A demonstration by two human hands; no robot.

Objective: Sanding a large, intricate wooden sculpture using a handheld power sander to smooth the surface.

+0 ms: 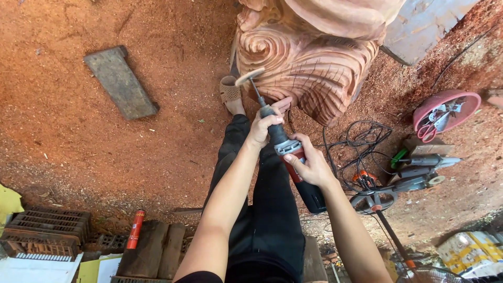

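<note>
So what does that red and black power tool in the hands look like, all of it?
The red and black power tool is a long, slim handheld grinder. Its body is red in the middle, black at the rear, with a silvery collar and a thin metal shaft ending in a small round disc. It points up toward the reddish carved wooden sculpture. The left hand grips its front near the shaft; the right hand wraps the red middle. A black cable trails behind.

Carving (314, 63) ahead, plank (121, 83) to its left, tools (414, 170) right.
</note>
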